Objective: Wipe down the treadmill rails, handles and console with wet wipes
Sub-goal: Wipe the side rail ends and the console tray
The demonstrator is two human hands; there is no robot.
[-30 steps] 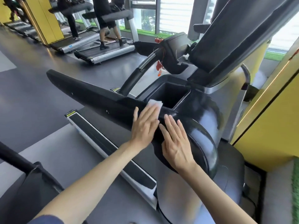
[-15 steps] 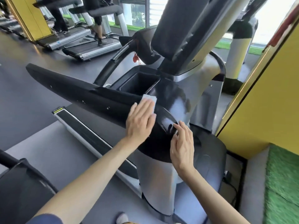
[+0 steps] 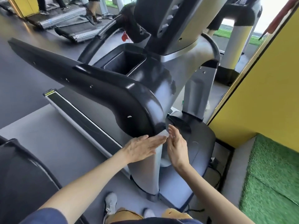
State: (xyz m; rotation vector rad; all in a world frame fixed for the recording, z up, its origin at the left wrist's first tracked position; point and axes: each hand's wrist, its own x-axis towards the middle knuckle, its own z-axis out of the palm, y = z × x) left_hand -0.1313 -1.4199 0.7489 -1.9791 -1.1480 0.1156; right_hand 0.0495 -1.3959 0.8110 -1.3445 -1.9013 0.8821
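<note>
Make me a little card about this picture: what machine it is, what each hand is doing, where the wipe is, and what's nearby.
machine: treadmill with a shiny black rail
left hand: flat, fingers straight, just under the rail's rounded end
right hand: right beside it, fingers loosely straight
wipe: small white bit between the two hands' fingertips; too blurry to tell who holds it
nearby: yellow wall, green turf, other treadmills behind
</note>
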